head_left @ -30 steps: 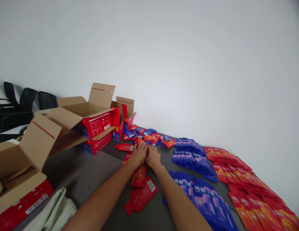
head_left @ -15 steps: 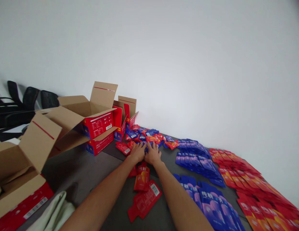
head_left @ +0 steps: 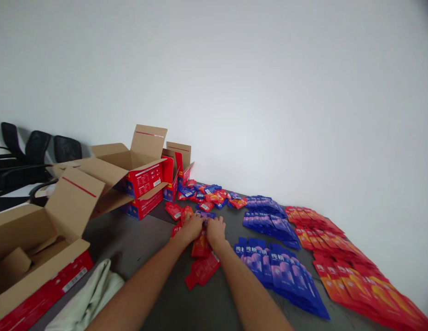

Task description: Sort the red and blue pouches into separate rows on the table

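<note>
Both my arms reach forward over a dark table (head_left: 151, 239). My left hand (head_left: 192, 227) and my right hand (head_left: 215, 231) lie side by side, fingers curled down on a small heap of red and blue sachets (head_left: 200, 216). What the fingers grip is hidden under the hands. Behind them lies a loose pile of mixed sachets (head_left: 208, 194). Between my forearms lie a red sachet (head_left: 201, 247) and a larger flat red pack (head_left: 202, 272).
Neat rows of blue sachets (head_left: 269, 218) and more blue sachets (head_left: 279, 271) lie to the right, red-orange sachets (head_left: 341, 255) beyond them. Open cardboard boxes (head_left: 138, 170) stand at left, a big one (head_left: 31, 239) nearest. Pale cloth (head_left: 93, 294) lies at the front left; black chairs (head_left: 34, 151) stand by the white wall.
My hands have drawn back toward me, dragging several sachets out of the far pile. Their fingers, flat and spread before, now curl over the sachets. The view has shifted slightly.
</note>
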A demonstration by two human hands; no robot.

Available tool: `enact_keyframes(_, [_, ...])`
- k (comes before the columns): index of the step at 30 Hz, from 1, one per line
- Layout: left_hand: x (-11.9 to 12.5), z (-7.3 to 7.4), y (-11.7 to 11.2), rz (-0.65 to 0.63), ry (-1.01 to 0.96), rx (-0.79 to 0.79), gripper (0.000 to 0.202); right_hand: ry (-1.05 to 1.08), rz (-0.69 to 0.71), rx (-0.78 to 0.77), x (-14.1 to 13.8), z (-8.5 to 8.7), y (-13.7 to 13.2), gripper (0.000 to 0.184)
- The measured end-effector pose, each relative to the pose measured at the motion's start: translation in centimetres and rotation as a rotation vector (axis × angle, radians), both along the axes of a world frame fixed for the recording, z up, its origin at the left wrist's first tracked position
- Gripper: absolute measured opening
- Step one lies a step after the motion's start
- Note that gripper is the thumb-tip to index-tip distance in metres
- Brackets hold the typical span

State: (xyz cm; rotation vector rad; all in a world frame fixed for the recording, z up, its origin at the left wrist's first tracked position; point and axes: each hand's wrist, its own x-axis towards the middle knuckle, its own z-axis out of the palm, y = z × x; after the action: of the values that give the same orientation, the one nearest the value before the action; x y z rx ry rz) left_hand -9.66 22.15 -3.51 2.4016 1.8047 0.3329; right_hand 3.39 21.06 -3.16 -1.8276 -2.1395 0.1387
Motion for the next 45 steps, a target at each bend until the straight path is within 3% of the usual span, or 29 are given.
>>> enact_keyframes(8, [0.8, 0.2, -5.7, 0.089, -0.065, 0.114, 0.039, 0.045, 0.015, 0.103, 1.2, 1.6, -6.0, 0.027])
enact_keyframes(16, [3.4, 2.9, -11.7, 0.273, -0.182, 0.288, 0.022, 0.102, -0.073, 0.194, 1.7, 2.6, -11.2, 0.026])
enact_keyframes(19, [4.3, 3.6, -13.4, 0.411, -0.323, 0.26, 0.023, 0.129, -0.119, 0.22, 2.1, 2.8, -12.8, 0.027])
enact_keyframes(22, [5.1, 3.6, -14.5, 0.485, -0.536, 0.112, 0.035, 0.175, -0.148, 0.266, 2.5, 3.2, -14.2, 0.028])
enact_keyframes(26, [5.8, 3.1, -14.6, 0.463, -0.93, 0.065, 0.034, 0.273, -0.135, 0.314, 2.8, 3.6, -16.2, 0.024])
enact_keyframes(31, [5.8, 2.2, -13.7, 0.406, -1.367, 0.063, 0.027, 0.303, 0.009, 0.316, 2.9, 3.6, -19.4, 0.025])
enact_keyframes(36, [5.4, 1.3, -13.4, 0.402, -1.424, 0.012, 0.03, 0.342, 0.105, 0.326, 3.7, 3.0, -21.8, 0.026])
enact_keyframes(41, [5.6, 2.1, -14.8, 0.22, -1.437, -0.099, 0.035, 0.505, -0.089, 0.346, 6.2, 2.1, -21.1, 0.03])
enact_keyframes(45, [6.0, 3.5, -16.6, 0.183, -1.391, -0.168, 0.036, 0.608, -0.151, 0.316, 7.6, 1.6, -20.7, 0.034])
